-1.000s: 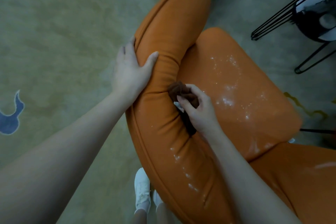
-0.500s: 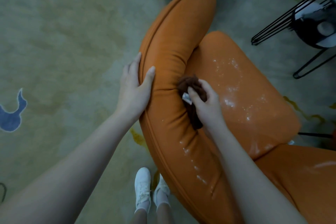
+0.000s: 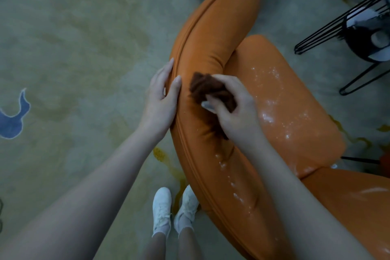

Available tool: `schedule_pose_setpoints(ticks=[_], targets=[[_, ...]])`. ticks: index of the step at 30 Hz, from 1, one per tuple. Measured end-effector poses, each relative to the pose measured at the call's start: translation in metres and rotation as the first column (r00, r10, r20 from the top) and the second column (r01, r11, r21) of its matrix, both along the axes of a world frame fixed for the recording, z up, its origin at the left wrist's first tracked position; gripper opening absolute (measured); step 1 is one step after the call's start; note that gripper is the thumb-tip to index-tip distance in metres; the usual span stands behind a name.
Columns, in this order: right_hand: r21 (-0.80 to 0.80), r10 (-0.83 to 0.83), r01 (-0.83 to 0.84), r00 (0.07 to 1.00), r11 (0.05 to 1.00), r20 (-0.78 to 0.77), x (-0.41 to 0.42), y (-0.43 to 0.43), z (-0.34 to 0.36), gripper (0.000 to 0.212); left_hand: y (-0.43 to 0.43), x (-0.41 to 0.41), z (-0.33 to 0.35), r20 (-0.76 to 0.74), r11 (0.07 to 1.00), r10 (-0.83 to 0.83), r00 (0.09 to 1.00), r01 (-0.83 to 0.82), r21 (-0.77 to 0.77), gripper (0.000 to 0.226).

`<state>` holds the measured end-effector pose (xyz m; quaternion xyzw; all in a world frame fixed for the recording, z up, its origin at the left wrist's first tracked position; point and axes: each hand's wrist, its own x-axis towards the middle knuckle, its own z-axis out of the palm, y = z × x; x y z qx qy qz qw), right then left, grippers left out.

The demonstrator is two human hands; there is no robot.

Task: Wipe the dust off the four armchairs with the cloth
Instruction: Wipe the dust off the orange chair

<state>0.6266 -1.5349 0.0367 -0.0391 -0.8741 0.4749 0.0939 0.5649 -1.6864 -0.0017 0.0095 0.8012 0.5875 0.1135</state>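
Where the padded arm of the orange armchair (image 3: 213, 34) bends, the brown cloth (image 3: 207, 86) lies bunched on top, its tail trailing back under the palm toward the person; the right hand (image 3: 238, 118) curls its fingers (image 3: 229, 80) over the wad, thumb pinching it; the left hand (image 3: 161, 101) rests on the arm's outer edge just beside the cloth, fingers straight and close together; the arm runs lengthwise away from the shoes (image 3: 162, 211); white dust (image 3: 268, 116) speckles the seat (image 3: 299, 91) on the right; carpet (image 3: 73, 48) spreads open to the left; a black wire chair (image 3: 341, 25) stands well apart, far right.
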Motion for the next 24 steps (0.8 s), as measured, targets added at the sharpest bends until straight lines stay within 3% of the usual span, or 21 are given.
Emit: schedule_pose_setpoints(ticks=[5,11,14,18,24], targets=[[0.19,0.2,-0.201,0.98,0.961,0.027,0.004,-0.004,-0.008,0.033,-0.007,0.003,-0.004,0.044,0.993,-0.013,0.999,0.008,0.115,0.052],[0.091,0.41,-0.414,0.91,0.906,0.062,0.034,0.002,0.004,0.035,-0.005,0.005,0.002,0.09,0.993,-0.003,0.996,-0.008,0.118,0.054],[-0.024,0.355,-0.354,0.933,0.935,0.055,0.029,0.014,0.011,0.034,-0.005,0.013,0.001,0.104,0.992,0.015,0.994,-0.028,0.122,0.054],[0.051,0.268,-0.266,0.963,0.963,-0.035,0.002,0.018,0.0,0.032,-0.004,0.027,0.001,0.074,0.993,0.07,0.995,-0.077,0.089,0.051],[0.021,0.535,-0.534,0.845,0.845,-0.021,0.044,0.024,-0.002,0.036,0.006,0.047,0.004,0.071,0.974,0.189,0.979,-0.196,0.112,0.05]])
